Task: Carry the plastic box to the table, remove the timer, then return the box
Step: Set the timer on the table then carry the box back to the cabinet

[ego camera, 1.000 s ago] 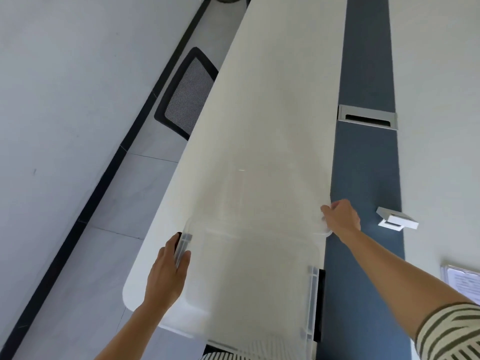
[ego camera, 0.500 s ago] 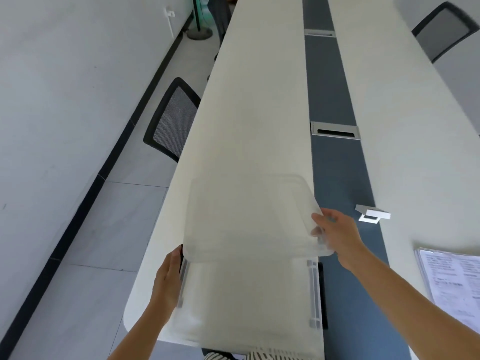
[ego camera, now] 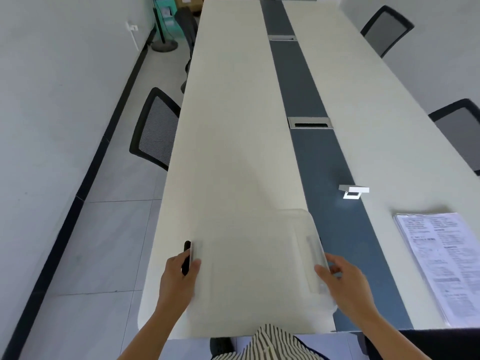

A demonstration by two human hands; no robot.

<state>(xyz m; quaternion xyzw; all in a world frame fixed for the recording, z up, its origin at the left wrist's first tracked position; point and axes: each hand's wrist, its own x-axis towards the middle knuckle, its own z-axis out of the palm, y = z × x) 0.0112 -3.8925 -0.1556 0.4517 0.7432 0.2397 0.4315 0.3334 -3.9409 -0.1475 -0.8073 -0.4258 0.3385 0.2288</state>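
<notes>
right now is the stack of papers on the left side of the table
No, the stack of papers lies on the table to the right of the plastic box.

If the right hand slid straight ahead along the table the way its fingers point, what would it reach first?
The right hand already touches the clear plastic box on its right side. Beyond it, along the dark blue centre strip, the small white timer probably comes first, though depth is uncertain.

Paper stack [ego camera: 441, 266] (printed), mesh chairs [ego camera: 153, 131]
</notes>
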